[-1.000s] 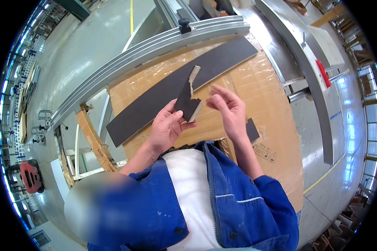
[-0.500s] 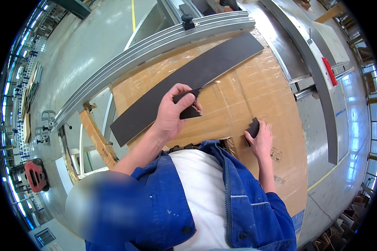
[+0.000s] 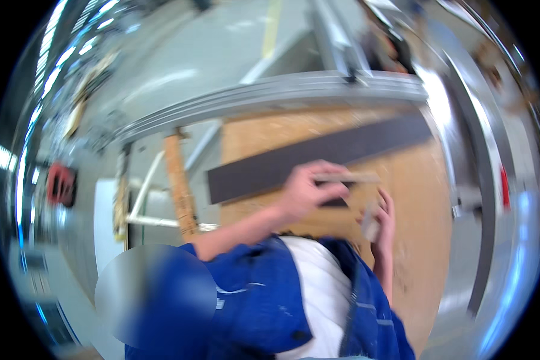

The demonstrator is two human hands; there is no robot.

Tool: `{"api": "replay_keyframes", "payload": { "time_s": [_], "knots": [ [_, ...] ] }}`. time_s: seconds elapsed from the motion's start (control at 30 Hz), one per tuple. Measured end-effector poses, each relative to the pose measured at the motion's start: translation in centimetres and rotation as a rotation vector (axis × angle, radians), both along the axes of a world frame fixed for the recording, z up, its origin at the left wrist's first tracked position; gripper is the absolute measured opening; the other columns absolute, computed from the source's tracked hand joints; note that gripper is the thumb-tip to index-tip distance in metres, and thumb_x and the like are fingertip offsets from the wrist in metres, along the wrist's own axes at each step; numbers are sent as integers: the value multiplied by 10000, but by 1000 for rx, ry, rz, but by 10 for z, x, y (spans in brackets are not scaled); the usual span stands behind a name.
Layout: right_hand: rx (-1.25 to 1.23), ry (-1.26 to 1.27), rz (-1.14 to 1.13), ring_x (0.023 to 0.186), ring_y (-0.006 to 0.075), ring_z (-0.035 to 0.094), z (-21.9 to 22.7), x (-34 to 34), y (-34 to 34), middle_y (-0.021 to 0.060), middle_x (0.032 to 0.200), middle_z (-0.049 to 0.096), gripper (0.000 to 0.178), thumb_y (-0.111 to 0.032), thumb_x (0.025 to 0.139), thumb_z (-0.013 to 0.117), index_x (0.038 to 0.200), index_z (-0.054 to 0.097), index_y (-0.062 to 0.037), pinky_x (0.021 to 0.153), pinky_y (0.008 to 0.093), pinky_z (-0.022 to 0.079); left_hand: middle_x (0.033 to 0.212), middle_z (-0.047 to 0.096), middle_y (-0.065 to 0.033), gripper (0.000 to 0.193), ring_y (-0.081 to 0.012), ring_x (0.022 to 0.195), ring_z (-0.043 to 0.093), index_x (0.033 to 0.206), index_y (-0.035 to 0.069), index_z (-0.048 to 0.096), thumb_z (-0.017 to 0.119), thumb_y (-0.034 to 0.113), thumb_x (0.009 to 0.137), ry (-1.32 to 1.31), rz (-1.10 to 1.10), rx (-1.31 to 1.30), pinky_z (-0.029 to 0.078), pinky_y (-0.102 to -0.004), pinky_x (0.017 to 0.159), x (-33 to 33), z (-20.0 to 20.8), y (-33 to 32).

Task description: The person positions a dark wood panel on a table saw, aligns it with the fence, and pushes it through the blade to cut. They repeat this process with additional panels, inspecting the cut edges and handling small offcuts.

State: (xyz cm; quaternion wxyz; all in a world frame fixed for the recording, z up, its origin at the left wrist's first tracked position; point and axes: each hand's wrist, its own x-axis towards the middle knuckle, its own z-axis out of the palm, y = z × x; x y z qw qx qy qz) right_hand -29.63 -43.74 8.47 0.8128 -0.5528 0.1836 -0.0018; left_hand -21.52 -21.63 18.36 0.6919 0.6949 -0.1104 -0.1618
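My left hand (image 3: 303,193) is closed on small dark board offcuts (image 3: 359,178), whose pale cut edge faces up. To its right my right hand (image 3: 387,221) grips another small offcut (image 3: 369,224), with a pale side showing. The two hands are close together but apart, above a cardboard-covered worktop (image 3: 417,210). Behind them a long dark board (image 3: 255,175) lies slanted across the cardboard. Motion smears the picture, so the exact shape and number of the pieces in my left hand cannot be made out.
A grey metal rail (image 3: 282,95) runs along the worktop's far side. Left of it stand a brown taped bar (image 3: 179,186) and a white frame (image 3: 147,186). A red machine (image 3: 60,185) is on the floor at far left. At right is a red handle (image 3: 504,187) beside metal beams.
The view has turned and shifted, blurring the picture. My right hand has lifted its offcut off the cardboard and come nearer my left hand. The left-hand pieces have tilted, showing their pale edge.
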Motion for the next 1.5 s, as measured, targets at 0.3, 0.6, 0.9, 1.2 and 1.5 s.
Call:
{"api": "replay_keyframes", "payload": {
  "time_s": [0.3,0.6,0.9,1.2,1.5],
  "knots": [
    [306,-60,264,1040,300,626,29,18,38,116,1375,484,457,-530,954,550,1067,557,-87,833,443,546,967,739,-70,226,-119,874,669,1038,0,731,765,193,924,457,-43,-163,539,-281,808,-21,-21,25],
    [-371,-299,487,1105,256,624,33,30,32,168,1289,556,129,-110,905,689,836,669,-2,946,402,480,844,702,-16,244,-88,770,614,932,40,735,778,279,905,407,-225,46,497,-267,695,-30,-28,35],
    [-654,-289,666,1127,325,600,68,25,26,210,1224,580,151,-98,880,683,880,682,53,942,420,467,762,691,-167,349,-249,681,636,956,-21,707,663,323,912,-34,-486,425,489,-385,647,-21,-12,32],
    [-551,-257,886,1168,340,555,68,22,16,194,1058,628,304,-204,968,551,849,740,3,967,413,441,784,711,-197,301,-339,712,671,916,-25,704,589,252,924,-146,-642,514,514,-435,679,-19,3,32],
    [-545,-303,1004,1046,232,600,80,26,25,115,1046,660,194,-141,934,622,875,734,6,865,349,483,769,730,-165,251,-323,700,685,870,-32,697,563,176,909,-192,-852,489,531,-429,681,-6,2,30]
  ]
}}
